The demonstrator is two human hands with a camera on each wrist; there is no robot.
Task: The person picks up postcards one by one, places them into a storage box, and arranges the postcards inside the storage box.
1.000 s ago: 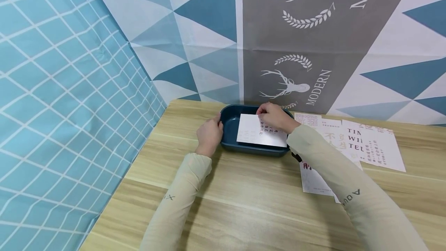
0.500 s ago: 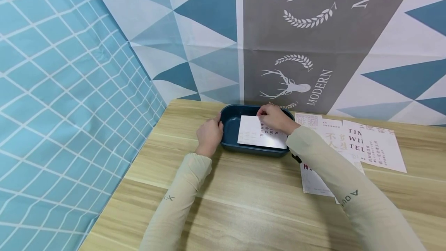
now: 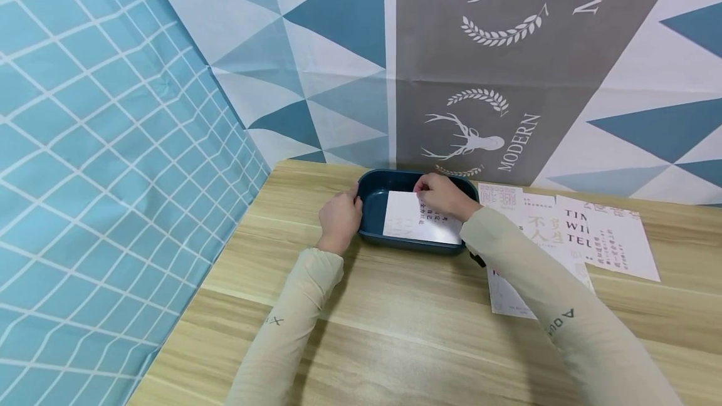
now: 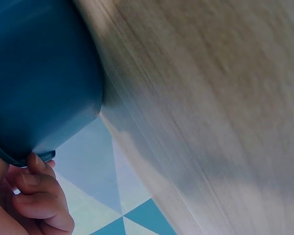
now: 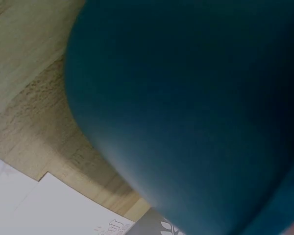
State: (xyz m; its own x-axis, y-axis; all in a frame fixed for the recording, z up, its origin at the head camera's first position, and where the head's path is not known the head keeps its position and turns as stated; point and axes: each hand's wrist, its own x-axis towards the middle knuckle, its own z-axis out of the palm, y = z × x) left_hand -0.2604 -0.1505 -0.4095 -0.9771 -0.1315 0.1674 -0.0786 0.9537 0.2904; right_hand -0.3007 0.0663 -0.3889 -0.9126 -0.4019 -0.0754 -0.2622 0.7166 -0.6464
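A dark blue, rounded rectangular basin (image 3: 373,205) stands on the wooden table near the wall. My left hand (image 3: 340,221) grips its left end; in the left wrist view, curled fingers (image 4: 41,191) hold the basin's lip. Inside the basin lies a white printed card (image 3: 402,217), its lettering partly covered. Fingers of my right hand (image 3: 442,196) pinch the card's far edge. The right wrist view is mostly filled by the outer wall of the basin (image 5: 171,117), and only a sliver of hand shows there.
Several overlapping printed cards (image 3: 617,243) lie on the table (image 3: 395,331) to the right, partly under the right forearm. Patterned wall coverings (image 3: 344,80) rise behind the table, and a blue grid-patterned one (image 3: 113,143) rises at its left.
The card has sunk a little lower and nearer to me in the basin, with the right hand shifting slightly. My left hand keeps its place on the basin.
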